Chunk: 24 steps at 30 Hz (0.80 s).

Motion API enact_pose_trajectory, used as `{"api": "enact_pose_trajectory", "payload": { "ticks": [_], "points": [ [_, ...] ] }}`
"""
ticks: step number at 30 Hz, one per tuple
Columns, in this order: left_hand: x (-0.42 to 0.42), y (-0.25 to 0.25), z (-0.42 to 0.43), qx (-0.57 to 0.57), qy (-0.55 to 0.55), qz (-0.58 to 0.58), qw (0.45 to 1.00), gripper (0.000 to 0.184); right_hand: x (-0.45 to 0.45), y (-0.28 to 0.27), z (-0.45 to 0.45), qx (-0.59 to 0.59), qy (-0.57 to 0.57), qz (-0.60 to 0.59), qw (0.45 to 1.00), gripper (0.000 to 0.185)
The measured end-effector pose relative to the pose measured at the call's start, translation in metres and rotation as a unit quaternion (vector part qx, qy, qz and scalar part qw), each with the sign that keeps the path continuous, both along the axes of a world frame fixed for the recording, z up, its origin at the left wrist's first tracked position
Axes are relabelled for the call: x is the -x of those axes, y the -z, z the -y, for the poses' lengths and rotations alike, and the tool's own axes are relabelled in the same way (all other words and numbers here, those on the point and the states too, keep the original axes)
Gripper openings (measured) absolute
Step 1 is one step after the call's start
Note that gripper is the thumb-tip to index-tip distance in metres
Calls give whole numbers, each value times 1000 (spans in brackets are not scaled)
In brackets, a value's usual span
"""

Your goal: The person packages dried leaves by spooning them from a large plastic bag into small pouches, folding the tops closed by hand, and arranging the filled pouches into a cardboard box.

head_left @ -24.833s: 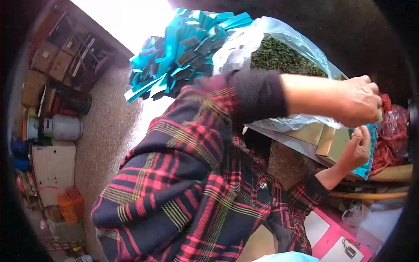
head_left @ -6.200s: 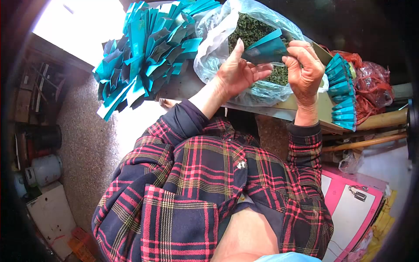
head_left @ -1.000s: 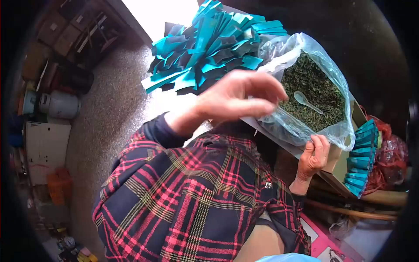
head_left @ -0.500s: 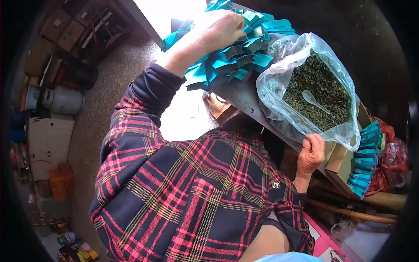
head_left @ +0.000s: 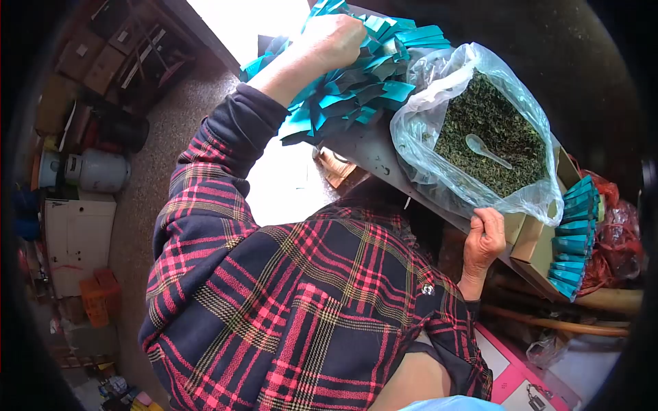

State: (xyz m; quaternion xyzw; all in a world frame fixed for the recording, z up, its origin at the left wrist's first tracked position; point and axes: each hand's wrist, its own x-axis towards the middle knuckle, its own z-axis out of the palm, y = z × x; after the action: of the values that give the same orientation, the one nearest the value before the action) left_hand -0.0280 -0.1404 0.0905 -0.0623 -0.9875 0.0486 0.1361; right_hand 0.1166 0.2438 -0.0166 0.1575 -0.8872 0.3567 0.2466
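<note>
My left hand reaches over a heap of teal foil packets at the top, its fingers curled down among them. Its fingertips are hidden, so what they pinch does not show. Right of the heap, a clear plastic bag lies wide open, full of dried, dark green leaf bits. A translucent plastic spoon rests on the leaves. My right hand is closed at the bag's near lower edge, fingers bent and touching or very near the plastic. Anything inside its grip is hidden.
A cardboard box with a fanned row of teal packets stands beyond the bag. Red plastic bags lie at the far right. A pink board is below. On the floor at left are a gas cylinder and an orange crate.
My left hand has shifted slightly over the packets, with its fingertips now less visible. The view has moved a little; my right hand stays closed by the bag's edge.
</note>
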Motion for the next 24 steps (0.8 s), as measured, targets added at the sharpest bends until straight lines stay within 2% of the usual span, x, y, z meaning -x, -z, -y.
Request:
{"api": "enact_pose_trajectory", "payload": {
  "ticks": [3,7,13,16,18,20,21,22,23,24],
  "points": [
    [3,3,4,-50,-16,-8,999,18,1,3,1,4,-2,3,1000,14],
    [-10,-6,-4,-59,-16,18,998,19,1,2,4,4,-10,-10,1000,14],
    [-9,4,-2,3,-36,70,997,17,1,3,3,2,-7,-3,1000,13],
    [-3,8,9,17,-10,36,999,17,1,2,3,1,-10,-14,1000,13],
    [-1,3,20,-63,-2,-8,998,16,-1,-1,5,6,-13,-2,1000,14],
    [-21,-36,12,-100,64,-104,988,14,0,-2,4,7,-16,0,1000,13],
    [-63,-99,-14,-47,-23,0,999,23,0,-2,3,8,-24,2,1000,13],
    [-90,-113,-24,-124,49,-176,975,19,0,-4,4,6,-19,3,1000,13],
    [-104,-138,-41,-293,-45,-91,951,11,1,-7,6,17,-27,-4,999,12],
    [-105,-138,-43,-340,61,-151,926,9,3,-10,9,27,-35,-11,999,12]
  ]
}}
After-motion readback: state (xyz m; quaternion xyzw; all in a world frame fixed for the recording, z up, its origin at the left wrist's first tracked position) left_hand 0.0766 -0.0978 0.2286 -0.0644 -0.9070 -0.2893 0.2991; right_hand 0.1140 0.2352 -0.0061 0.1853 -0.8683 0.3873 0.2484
